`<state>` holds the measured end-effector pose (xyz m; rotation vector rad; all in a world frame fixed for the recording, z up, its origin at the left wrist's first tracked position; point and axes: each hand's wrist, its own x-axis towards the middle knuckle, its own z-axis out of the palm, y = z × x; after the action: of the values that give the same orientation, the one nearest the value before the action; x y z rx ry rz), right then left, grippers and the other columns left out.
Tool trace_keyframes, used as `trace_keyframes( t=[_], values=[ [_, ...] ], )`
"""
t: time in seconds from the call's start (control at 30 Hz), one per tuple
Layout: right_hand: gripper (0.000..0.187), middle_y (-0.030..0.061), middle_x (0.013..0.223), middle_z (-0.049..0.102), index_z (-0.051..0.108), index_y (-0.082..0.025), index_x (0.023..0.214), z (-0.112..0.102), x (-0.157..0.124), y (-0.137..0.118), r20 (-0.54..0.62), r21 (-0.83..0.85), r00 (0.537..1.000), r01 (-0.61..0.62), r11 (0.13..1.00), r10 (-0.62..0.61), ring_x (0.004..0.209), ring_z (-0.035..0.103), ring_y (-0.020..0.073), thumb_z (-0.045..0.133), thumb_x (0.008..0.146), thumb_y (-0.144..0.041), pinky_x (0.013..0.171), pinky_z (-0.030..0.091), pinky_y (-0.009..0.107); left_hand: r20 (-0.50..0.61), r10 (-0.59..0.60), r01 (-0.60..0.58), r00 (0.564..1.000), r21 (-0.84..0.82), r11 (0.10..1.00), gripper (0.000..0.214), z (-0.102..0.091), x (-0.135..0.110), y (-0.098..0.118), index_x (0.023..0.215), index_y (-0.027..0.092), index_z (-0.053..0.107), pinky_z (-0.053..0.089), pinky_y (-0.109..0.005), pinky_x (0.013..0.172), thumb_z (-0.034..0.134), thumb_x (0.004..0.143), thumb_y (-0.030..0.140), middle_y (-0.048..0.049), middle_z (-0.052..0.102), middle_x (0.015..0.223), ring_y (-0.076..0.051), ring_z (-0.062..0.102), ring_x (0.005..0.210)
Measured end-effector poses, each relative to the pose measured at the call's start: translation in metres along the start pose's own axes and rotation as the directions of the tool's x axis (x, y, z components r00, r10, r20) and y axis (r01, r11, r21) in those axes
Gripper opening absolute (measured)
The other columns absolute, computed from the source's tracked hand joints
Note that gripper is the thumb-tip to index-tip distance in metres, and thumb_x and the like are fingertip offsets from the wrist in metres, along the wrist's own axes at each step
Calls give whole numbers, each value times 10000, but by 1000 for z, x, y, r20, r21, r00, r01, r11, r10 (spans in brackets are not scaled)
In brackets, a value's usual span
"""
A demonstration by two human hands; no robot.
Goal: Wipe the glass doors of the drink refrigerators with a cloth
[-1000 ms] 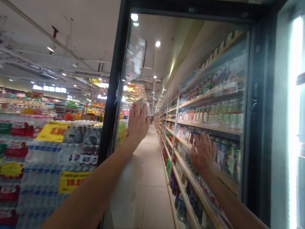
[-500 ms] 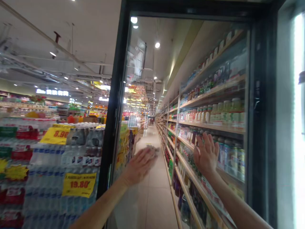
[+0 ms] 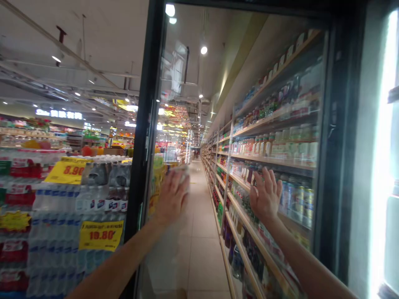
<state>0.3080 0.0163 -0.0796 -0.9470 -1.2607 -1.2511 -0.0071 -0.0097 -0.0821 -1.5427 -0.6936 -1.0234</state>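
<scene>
Cooler glass door [image 3: 193, 99]: we record the right hand [image 3: 266, 196] against it, fingers [image 3: 270, 185] spread; the left hand [image 3: 172, 198] is blurred, its fingers unreadable.

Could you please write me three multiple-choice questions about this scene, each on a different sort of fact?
1. Where is the right hand?
A. On the stacked water bottles
B. Against the glass door
C. On the floor tiles

2. What colour is the sign reading 19.80?
A. Yellow
B. Blue
C. Green

3. How do the right hand's fingers stand?
A. Curled into a fist
B. Pinched together
C. Spread apart

Answers:
1. B, because the hand is raised flat at the glass, with shelves behind it.
2. A, because the card is yellow with red digits.
3. C, because gaps show between them.
</scene>
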Motion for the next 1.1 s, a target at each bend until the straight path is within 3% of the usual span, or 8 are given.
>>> trace_keyframes(
  t=[0.1,0.27,0.4,0.57,0.73,0.9,1.03,1.1],
  values=[
    [507,146,1410,431,388,-213,1373,0,0,-1,12,6,1000,-4,1000,4,1345,340,278,437,874,-288,1079,237,496,110,357,-348,927,-96,933,534,3,23,-5,1403,230,327,241,-366,1146,445,882,249,-31,312,1497,-202,148,1420],
    [524,143,1424,413,373,-215,1386,0,-1,-1,10,4,1000,-2,1000,2,1348,335,279,445,871,-283,1078,240,498,-47,-67,67,997,-3,998,525,13,71,-4,1397,155,324,222,-445,1148,428,888,231,-96,237,1521,-253,53,1431],
    [515,146,1412,430,384,-214,1377,1,-2,0,-3,-8,1000,4,1000,-4,1341,351,280,450,871,-284,1075,249,497,112,373,-363,921,-97,927,467,19,106,1,1381,201,357,240,-389,1146,378,920,270,-39,306,1499,-218,127,1423],
    [531,150,1420,419,364,-211,1393,1,-2,1,-11,-4,1000,12,1000,-12,1347,340,285,450,872,-273,1074,252,509,16,-112,112,994,3,994,487,22,139,0,1372,108,348,194,-462,1160,382,905,244,-122,264,1508,-269,97,1423],
    [524,152,1413,428,364,-210,1391,0,-2,0,-16,-11,1000,18,1000,-18,1344,347,282,449,878,-272,1074,256,505,158,428,-411,890,-131,902,445,26,152,8,1359,196,380,222,-383,1158,358,920,258,-45,329,1488,-208,183,1410],
    [524,151,1403,436,358,-217,1393,0,-1,0,-21,8,1000,14,1000,-13,1344,345,282,444,878,-264,1069,260,508,-41,-170,168,985,-40,985,500,28,170,-11,1388,120,316,194,-469,1159,363,902,225,-120,220,1523,-265,105,1423],
    [561,146,1420,416,321,-230,1415,1,-2,3,-18,9,999,36,999,-35,1347,339,285,453,871,-263,1068,261,513,113,336,-323,935,-118,939,469,26,179,-13,1385,185,334,201,-398,1164,346,919,237,-55,301,1500,-200,154,1417],
    [578,146,1426,407,297,-234,1426,1,-3,4,-17,11,999,36,999,-36,1349,334,289,451,870,-251,1065,264,519,120,314,-300,942,-118,947,460,25,187,-18,1376,193,351,209,-407,1160,338,918,233,-47,330,1486,-201,167,1414]
  ],
)
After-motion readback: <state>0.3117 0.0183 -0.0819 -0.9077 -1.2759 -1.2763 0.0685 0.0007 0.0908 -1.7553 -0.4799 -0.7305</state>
